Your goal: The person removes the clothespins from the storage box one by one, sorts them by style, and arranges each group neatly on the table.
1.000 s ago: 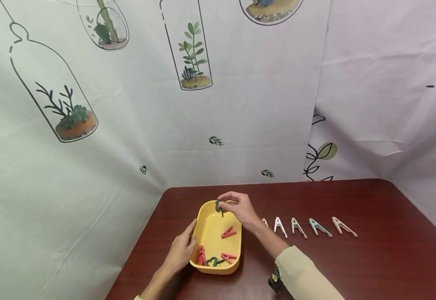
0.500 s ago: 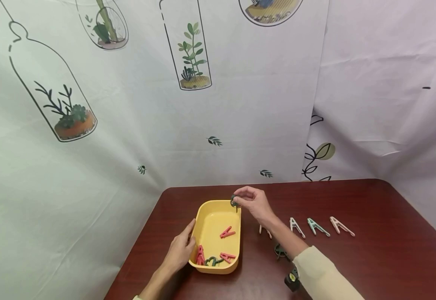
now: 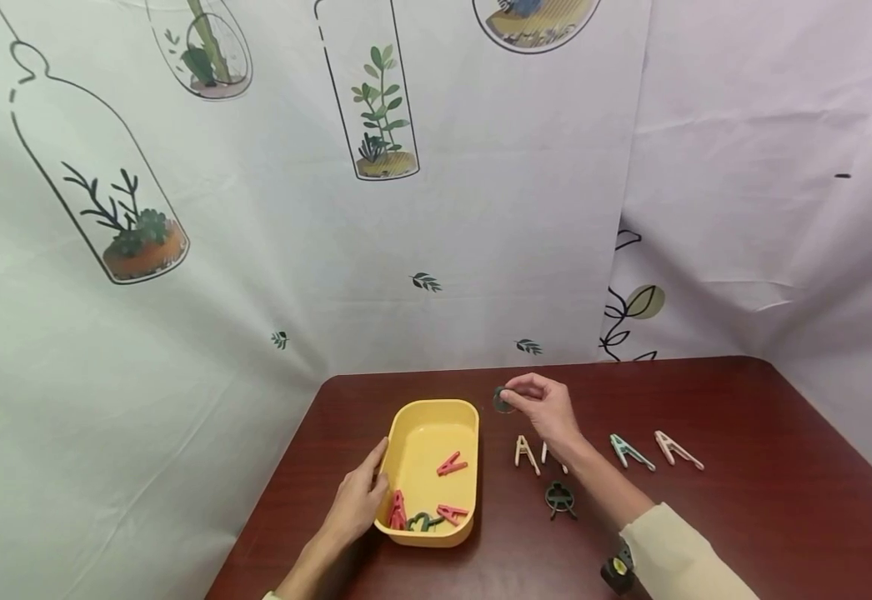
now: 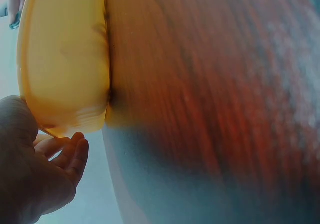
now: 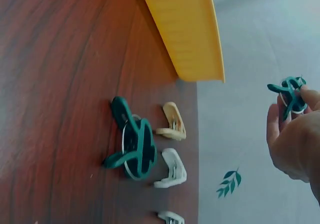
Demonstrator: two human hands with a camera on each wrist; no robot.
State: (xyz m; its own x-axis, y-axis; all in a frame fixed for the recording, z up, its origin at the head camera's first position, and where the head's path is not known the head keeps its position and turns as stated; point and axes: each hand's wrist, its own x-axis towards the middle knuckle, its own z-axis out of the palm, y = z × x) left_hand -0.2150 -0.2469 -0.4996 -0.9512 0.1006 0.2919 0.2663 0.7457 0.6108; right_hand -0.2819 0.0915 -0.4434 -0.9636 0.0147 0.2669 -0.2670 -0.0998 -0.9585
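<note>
My right hand (image 3: 548,410) pinches a green plant clip (image 3: 502,401) above the table, to the right of a yellow plastic basin. In the right wrist view this clip (image 5: 290,95) has two handles sticking out from its round jaws. My left hand (image 3: 357,500) grips the left rim of the yellow basin (image 3: 424,442). Inside the basin lie red clothespins (image 3: 452,464) and another green clip (image 3: 424,522) near the front wall. A similar green plant clip (image 3: 559,497) lies on the table below my right hand.
On the dark red-brown table, a row of clothespins runs rightward: cream (image 3: 527,455), white (image 5: 173,169), mint (image 3: 631,452) and pale pink (image 3: 679,450). My right forearm covers part of this row. A printed cloth (image 3: 466,208) hangs behind the table.
My right hand has carried the green plant clip from above the basin rightward, past its rim. The clip on the table has come out from behind my forearm. My left hand stays on the basin.
</note>
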